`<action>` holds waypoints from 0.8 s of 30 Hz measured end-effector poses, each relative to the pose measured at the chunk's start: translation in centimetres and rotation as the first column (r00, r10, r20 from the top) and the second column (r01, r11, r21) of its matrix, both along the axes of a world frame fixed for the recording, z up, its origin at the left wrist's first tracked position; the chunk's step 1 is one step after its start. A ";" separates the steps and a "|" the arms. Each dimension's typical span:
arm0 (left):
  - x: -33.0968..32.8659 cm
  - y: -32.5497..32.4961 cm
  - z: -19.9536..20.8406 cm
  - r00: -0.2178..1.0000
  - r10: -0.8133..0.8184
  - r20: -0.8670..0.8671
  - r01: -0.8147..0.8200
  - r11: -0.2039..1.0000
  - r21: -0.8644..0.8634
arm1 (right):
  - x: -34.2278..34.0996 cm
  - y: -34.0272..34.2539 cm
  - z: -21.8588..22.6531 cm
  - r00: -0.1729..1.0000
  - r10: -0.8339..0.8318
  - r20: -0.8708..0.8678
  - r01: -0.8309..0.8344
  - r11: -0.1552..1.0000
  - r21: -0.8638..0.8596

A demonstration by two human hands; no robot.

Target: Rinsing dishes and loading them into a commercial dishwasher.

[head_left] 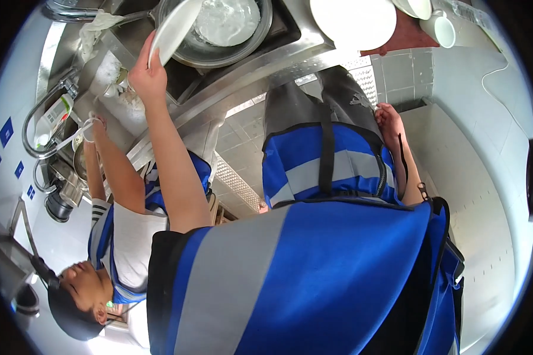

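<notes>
My left hand (148, 76) is closed on the edge of a white plate (176, 29), which is tilted steeply beside a round metal basin (263, 34). In the basin is a pale round shape (226, 22), shiny and wet-looking; whether it is a dish or water I cannot tell. My right hand (389, 123) hangs low by my right thigh, its fingers curled, with nothing visible in it.
A co-worker (130, 195) at my left works at a sink with suds (108, 74) and dishes, under a curved tap (26, 127). A large white plate (354, 22) and a mug (439, 29) stand on the right over a reddish surface (400, 38). The steel counter edge (249, 74) runs before me.
</notes>
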State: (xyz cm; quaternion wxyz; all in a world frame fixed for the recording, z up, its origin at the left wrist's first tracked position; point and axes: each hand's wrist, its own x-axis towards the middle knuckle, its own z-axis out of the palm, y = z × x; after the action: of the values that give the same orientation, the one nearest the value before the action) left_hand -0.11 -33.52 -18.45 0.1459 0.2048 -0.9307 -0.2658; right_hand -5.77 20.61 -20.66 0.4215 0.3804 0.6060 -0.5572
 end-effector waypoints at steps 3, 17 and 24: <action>2.1 0.3 -1.0 0.934 0.356 0.022 -0.356 0.928 0.110 | -0.9 0.2 0.5 1.000 -0.022 -0.008 0.021 0.997 -0.069; -1.2 13.8 2.6 0.747 0.641 0.175 -0.177 -0.062 0.982 | -3.2 2.6 1.1 0.998 0.024 -0.054 -0.034 0.979 -0.200; -4.8 18.5 -0.3 0.828 0.518 0.215 -0.196 -0.092 0.976 | -3.1 2.8 2.0 0.993 0.036 -0.113 -0.057 0.980 -0.191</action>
State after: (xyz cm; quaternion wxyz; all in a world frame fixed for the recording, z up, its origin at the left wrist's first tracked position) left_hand -4.93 -14.99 -18.70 0.1361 0.4558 -0.3625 -0.8015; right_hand -8.87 23.42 -18.63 0.4358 0.2924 0.5794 -0.6236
